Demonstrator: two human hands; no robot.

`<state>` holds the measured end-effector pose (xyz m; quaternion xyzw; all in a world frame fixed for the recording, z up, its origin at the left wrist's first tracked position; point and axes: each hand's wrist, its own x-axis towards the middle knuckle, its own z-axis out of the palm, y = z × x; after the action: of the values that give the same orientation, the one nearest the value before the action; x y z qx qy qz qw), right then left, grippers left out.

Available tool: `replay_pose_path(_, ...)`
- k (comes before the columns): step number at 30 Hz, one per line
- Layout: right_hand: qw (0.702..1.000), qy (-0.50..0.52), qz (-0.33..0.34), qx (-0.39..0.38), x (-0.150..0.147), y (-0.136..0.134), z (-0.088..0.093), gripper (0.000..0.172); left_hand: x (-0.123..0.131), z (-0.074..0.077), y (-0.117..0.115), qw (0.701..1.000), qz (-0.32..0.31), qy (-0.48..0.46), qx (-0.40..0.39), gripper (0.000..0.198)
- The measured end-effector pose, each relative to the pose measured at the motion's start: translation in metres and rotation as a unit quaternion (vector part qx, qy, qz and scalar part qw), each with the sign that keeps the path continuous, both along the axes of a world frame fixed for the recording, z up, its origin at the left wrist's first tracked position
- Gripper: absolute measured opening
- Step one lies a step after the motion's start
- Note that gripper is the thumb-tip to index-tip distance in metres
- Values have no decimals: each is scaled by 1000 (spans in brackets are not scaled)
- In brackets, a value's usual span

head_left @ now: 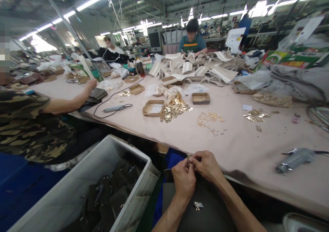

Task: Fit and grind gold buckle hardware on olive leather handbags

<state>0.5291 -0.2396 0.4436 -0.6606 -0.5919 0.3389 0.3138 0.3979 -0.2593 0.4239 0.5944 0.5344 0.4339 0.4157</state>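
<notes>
Close together above my lap, my left hand (184, 177) and my right hand (207, 165) are both closed, fingertips pinching a small metal fitting (189, 156). Its lower part is hidden behind the fingers. Beneath my hands lies a dark olive piece (213, 208), perhaps a bag or panel, across my lap. A small shiny metal fitting with a pale tab (197, 205) is on its surface. On the table ahead are a pile of gold metal fittings (174, 109) and scattered small gold parts (209, 118).
A grey-white crate (150, 177) holding dark olive pieces (102, 190) stands to my left. A grey electric screwdriver (295, 160) lies at right, another (113, 108) at left. A co-worker in a camouflage top (31, 118) sits left; another person (192, 41) works across the table.
</notes>
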Motion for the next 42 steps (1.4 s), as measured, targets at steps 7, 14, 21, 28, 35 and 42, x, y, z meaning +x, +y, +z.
replay_pose_path(7, 999, 16, 38, 7, 10, 4, -1, 16, 10, -8, -7, 988, 67, 120, 78, 25)
replay_pose_path(14, 959, 211, 189, -30, 33, 22, 1, 35, 9, -7, -12, 991, 49, 104, 66, 21)
replay_pose_path(21, 908, 229, 323, -139, 50, 44, 18, 28, 3, 3, -19, 989, 14, 123, 81, 19)
replay_pose_path(28, 877, 223, 369, -211, 53, 55, 24, 26, 7, -1, -26, 975, 10, 149, 167, 25)
replay_pose_path(35, 861, 231, 384, -241, 57, 56, 28, 25, 11, -7, -30, 972, -12, 136, 193, 25)
replay_pose_path(42, 850, 257, 385, -251, 62, 57, 24, 32, 12, -12, -30, 965, -22, 133, 226, 27)
